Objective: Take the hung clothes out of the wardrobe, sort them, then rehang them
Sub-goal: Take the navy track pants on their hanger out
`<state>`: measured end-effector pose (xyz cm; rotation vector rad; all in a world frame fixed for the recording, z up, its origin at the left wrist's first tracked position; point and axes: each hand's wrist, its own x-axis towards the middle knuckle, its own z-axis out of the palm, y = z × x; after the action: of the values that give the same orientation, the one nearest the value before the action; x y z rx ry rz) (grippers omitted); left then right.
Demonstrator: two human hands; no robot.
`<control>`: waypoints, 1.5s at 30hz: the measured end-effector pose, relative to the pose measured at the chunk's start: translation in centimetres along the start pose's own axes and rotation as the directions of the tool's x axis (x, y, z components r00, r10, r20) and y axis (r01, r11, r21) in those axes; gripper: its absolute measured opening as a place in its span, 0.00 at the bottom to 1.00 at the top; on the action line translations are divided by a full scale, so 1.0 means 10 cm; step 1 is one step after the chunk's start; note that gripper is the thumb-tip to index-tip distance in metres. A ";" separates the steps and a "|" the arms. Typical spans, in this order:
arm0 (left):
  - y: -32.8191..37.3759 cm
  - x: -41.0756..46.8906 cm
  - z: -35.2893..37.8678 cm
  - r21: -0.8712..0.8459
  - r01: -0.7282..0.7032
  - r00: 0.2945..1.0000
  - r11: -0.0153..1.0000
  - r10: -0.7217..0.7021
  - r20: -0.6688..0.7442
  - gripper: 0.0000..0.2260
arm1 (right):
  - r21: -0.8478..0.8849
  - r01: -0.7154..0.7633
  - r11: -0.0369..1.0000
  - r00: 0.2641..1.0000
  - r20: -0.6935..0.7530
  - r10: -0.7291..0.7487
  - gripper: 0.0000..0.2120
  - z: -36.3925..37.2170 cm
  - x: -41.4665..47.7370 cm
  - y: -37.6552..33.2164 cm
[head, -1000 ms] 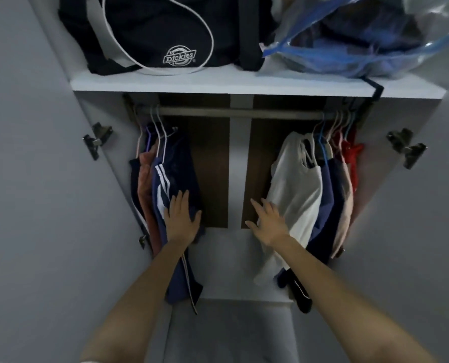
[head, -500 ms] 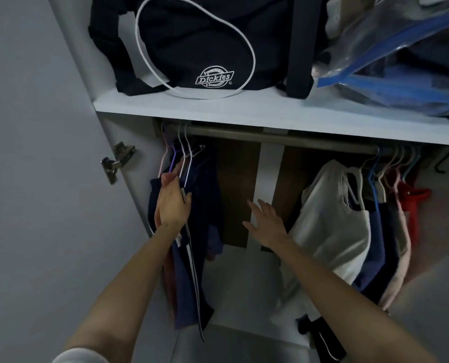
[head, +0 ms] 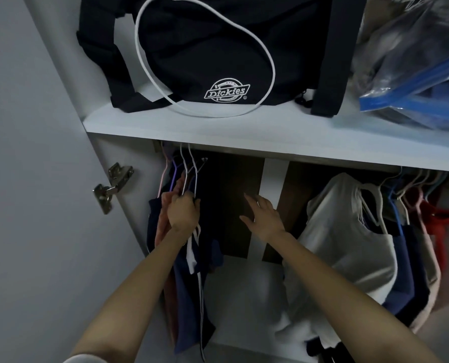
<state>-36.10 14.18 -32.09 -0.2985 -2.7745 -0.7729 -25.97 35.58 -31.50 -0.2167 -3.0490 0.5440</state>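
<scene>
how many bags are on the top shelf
2: a black Dickies bag left of centre, and a clear plastic bag with a blue strip at the right, cut off by the frame; more may be hidden.

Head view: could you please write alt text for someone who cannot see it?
A person's left hand grips the white wire hangers of dark navy clothes at the wardrobe's left; the open right hand hovers left of a hanging white top. A black Dickies bag sits on the white shelf.
</scene>
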 end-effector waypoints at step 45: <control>0.69 -0.86 -0.59 -0.394 -0.500 0.637 0.771 0.636 0.436 0.07 | 0.069 -0.158 0.985 0.984 -0.078 0.163 0.18 -0.40 -1.63 0.62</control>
<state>-25.04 15.73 -26.35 -1.6097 -2.7466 -0.9425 -8.76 40.39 -30.06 -0.4735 -2.9448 0.6206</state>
